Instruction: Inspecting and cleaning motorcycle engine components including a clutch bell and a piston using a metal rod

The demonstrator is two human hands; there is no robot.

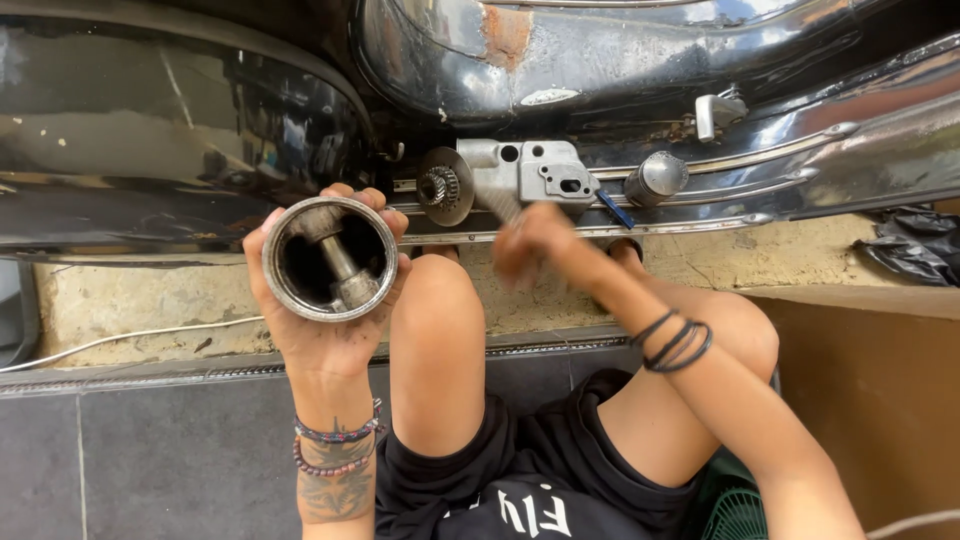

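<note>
Your left hand (325, 330) grips the metal cylinder (330, 258), bore facing you; your blurred right hand (530, 240), grip unclear, hovers nearer the grey housing (530, 175).

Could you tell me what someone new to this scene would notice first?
The eye goes first to the metal cylinder with a piston and rod inside, held open end up in the left hand at centre left. Beside it, the blurred right hand reaches towards grey metal engine parts and a toothed gear lying on the black vehicle's footboard above the knees.
</note>
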